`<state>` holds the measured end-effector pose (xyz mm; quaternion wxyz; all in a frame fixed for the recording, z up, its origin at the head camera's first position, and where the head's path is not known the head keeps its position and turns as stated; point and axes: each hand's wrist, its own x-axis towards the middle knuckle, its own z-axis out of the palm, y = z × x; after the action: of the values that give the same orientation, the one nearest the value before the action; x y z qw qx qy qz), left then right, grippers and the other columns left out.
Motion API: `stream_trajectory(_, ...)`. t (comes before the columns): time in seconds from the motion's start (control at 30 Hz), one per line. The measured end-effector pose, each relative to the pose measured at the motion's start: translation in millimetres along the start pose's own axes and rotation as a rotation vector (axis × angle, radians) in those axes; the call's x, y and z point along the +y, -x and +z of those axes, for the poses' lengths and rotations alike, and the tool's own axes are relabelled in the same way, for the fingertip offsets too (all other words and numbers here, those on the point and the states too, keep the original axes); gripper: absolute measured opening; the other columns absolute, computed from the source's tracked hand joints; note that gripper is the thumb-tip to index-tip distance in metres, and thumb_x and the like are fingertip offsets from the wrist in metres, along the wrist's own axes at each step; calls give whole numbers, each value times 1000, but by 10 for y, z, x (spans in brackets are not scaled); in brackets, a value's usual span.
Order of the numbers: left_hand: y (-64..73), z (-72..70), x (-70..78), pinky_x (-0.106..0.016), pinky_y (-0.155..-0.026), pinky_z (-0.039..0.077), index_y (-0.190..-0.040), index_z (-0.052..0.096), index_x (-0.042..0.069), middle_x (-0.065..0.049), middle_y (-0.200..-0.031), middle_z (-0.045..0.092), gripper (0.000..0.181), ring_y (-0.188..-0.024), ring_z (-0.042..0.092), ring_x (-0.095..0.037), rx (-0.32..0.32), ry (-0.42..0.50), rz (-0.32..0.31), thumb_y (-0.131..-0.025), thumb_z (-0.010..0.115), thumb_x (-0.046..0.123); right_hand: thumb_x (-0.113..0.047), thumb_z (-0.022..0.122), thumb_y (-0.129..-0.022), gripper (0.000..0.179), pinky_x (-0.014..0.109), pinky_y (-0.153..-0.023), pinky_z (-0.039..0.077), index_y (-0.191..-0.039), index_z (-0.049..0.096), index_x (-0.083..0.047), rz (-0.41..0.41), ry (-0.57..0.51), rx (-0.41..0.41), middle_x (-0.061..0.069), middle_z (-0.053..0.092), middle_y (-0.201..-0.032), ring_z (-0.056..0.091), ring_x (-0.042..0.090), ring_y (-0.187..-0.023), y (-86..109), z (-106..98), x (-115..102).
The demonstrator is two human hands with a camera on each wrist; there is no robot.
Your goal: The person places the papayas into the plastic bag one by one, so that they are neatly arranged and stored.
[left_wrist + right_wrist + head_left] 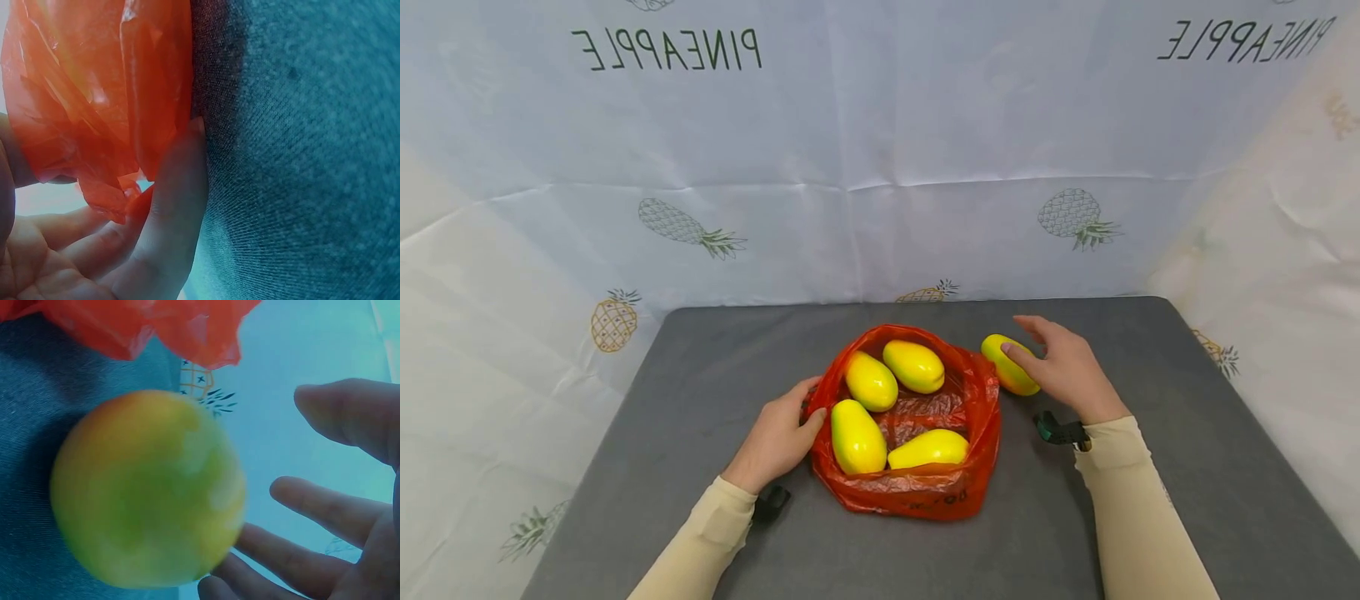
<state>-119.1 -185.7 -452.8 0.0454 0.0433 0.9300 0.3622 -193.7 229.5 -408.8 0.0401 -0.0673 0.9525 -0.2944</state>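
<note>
A red plastic bag point(917, 492) stands with its mouth wide on the grey table, and several yellow mangoes point(858, 437) lie inside it. My left hand point(777, 439) grips the bag's left side, thumb by the rim. Up close in the left wrist view, the fingers point(178, 206) curl at the gathered red plastic. Right of the bag, a single mango point(1009, 364) with an orange-green tint lies on the table. Over it is my right hand point(1070, 372), thumb and fingers spread. The right wrist view shows this mango point(150, 487) beside the fingers, not enclosed by them.
The grey table point(715, 367) reaches out on both sides of the bag. Behind it hangs a white cloth point(865, 242) printed with pineapples. Dark wrist bands sit at both wrists, the right one point(1060, 429) near the lone mango.
</note>
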Motion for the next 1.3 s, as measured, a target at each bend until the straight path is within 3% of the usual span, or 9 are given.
stream_trajectory(0.4,-6,-13,18,-27,-72,57,-159,50,10,-12,-134,74,57,-81,65,-15,-12,-9,-6,-107,66,24,-62,60,-105,81,69,-112,49,-164,44,-9,47,31,-79,27,52,-161,55,49,-141,-96,99,142)
stream_trajectory(1.3,-10,13,17,-37,-86,65,-159,52,11,-10,-138,73,57,-91,69,-16,-9,-12,-10,-106,68,27,-63,60,-103,81,68,-110,50,-162,47,-9,87,66,-111,27,56,-156,57,46,-130,-81,135,131)
